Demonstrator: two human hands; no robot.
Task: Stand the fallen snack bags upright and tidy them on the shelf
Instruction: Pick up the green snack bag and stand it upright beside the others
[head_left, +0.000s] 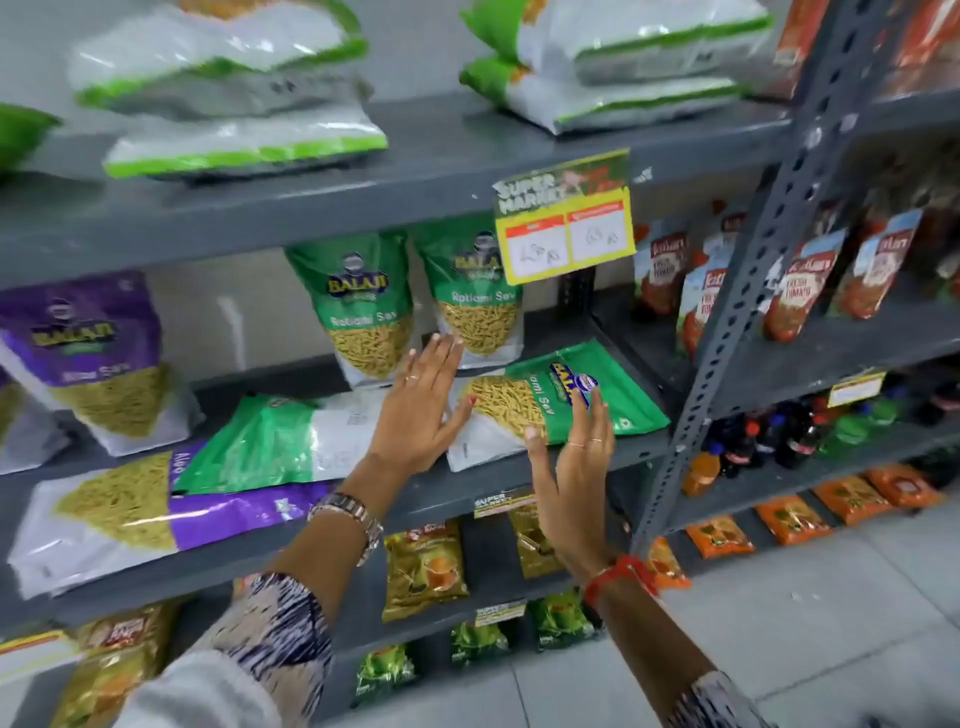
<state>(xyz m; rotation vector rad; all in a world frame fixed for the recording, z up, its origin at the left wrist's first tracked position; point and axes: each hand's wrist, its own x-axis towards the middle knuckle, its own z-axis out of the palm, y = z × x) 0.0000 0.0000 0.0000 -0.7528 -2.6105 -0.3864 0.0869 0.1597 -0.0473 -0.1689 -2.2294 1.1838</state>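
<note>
A green Ratlami Sev bag lies flat at the right end of the grey middle shelf. My right hand rests on its near edge, thumb against the clear window, fingers spread. My left hand is flat and open at the bag's left edge, thumb touching it. Two green bags stand upright behind. Another green bag lies fallen to the left, partly over a fallen purple bag. A purple bag stands at the far left.
A yellow price tag hangs from the upper shelf edge. White and green bags are stacked above. A perforated steel upright bounds the right side, with ketchup pouches and bottles beyond. Snack packets fill the lower shelves.
</note>
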